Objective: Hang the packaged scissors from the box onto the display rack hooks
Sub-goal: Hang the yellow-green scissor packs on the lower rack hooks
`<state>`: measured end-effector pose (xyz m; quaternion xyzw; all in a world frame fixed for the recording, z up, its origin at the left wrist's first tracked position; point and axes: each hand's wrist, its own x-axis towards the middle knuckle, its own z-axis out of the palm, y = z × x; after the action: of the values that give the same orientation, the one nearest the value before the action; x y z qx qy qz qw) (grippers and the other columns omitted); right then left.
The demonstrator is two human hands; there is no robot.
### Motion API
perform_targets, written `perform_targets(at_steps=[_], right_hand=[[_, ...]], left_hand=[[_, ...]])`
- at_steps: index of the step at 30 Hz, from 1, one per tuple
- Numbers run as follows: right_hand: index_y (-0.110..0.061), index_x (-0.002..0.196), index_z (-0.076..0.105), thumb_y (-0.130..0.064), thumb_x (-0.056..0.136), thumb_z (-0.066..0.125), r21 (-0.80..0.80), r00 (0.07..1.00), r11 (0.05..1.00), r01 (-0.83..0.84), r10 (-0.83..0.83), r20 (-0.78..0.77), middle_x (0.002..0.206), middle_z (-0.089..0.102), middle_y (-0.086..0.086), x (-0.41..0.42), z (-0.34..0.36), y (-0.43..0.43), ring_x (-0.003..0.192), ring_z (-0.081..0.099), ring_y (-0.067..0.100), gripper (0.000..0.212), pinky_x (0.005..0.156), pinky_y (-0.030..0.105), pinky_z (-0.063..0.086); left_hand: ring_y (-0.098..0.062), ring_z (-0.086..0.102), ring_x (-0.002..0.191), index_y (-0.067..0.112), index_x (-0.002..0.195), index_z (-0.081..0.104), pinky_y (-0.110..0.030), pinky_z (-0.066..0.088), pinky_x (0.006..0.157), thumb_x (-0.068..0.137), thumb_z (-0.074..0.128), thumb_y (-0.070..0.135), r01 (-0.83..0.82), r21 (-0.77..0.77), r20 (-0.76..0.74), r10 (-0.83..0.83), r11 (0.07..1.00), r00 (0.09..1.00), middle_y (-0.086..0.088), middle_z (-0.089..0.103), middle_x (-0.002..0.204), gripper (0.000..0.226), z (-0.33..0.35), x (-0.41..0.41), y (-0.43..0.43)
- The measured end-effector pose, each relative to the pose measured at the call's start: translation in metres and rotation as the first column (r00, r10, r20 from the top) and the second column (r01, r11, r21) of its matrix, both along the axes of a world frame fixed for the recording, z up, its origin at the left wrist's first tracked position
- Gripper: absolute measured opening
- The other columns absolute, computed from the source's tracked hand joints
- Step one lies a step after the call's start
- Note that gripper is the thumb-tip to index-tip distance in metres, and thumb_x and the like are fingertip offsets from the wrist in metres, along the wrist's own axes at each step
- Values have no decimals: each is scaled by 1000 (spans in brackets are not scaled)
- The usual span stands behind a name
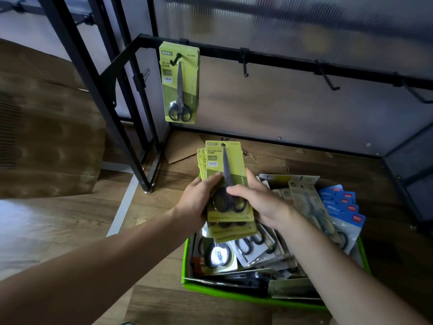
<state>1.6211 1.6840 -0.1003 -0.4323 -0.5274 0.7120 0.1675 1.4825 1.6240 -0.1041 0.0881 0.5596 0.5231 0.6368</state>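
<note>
Together, left hand [198, 201], right hand [260, 203] grip scissors packs [225, 160] — over box [230, 293].

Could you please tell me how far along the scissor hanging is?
Done: green-carded scissor packs hang on the leftmost black hook. In hand: the left hand and right hand grip a stack of matching packs. Left: other bare hooks, many loose packs in the green cardboard box.

In the centre of the frame, the left hand [199, 199] and right hand [259, 204] grip a fanned stack of green-carded, black-handled scissors packs [225, 164] from either side. Both thumbs lie on the front card, above the open green cardboard box [186, 259] of mixed packs at lower right. Matching hung green packs [179, 84] dangle from the leftmost hook of the black metal rack rail [281, 59] at upper centre, and further black hooks [245, 66] jut out to their right.
</note>
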Motion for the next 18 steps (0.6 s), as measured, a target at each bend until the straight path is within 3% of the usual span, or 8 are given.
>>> perform_targets(at_steps=[3, 6, 10, 14, 18], right_hand=[[-40, 117, 53, -40, 92, 62, 115, 995, 992, 55, -63, 71, 107, 69, -8, -18, 6, -2, 103, 65, 14, 27, 97, 40, 51], [-31, 128, 51, -53, 85, 67, 309, 964, 940, 147, -206, 167, 111, 61, -15, -33, 17, 9, 103, 60, 7, 51, 95, 32, 48], [-24, 114, 59, -32, 83, 75, 408, 930, 884, 228, -322, 179, 102, 65, -6, -51, 20, 21, 97, 65, 13, 35, 89, 36, 54], [-24, 99, 61, -18, 88, 70, 323, 943, 908, 267, -315, 105, 97, 69, -1, -65, 21, 26, 96, 67, 19, 16, 88, 38, 55], [-19, 99, 60, -8, 88, 66, 179, 953, 939, 293, -302, 28, 102, 70, 5, -78, 27, 37, 100, 67, 26, 17, 94, 46, 53]], left_hand=[[-36, 72, 91, 8, 115, 64, -48, 59, 79, 91, 67, 24, -54, 49, -58, 57, 997, 997, -19, 74, 101, 30, 5, -10, 0], [-31, 73, 85, 9, 111, 65, -44, 60, 76, 89, 69, 25, -98, 85, -146, 109, 992, 983, -14, 75, 96, 27, 9, -22, 1], [-24, 74, 77, 12, 105, 65, -36, 61, 68, 92, 64, 32, -136, 128, -149, 154, 982, 977, -12, 76, 93, 24, 20, -35, 5], [-29, 73, 90, 13, 115, 64, -46, 58, 84, 93, 60, 44, -170, 146, -170, 194, 975, 966, -12, 75, 102, 39, 25, -50, 9], [-29, 72, 95, 16, 117, 67, -44, 57, 85, 95, 56, 46, -182, 138, -98, 196, 974, 976, -10, 75, 104, 39, 29, -68, 8]])
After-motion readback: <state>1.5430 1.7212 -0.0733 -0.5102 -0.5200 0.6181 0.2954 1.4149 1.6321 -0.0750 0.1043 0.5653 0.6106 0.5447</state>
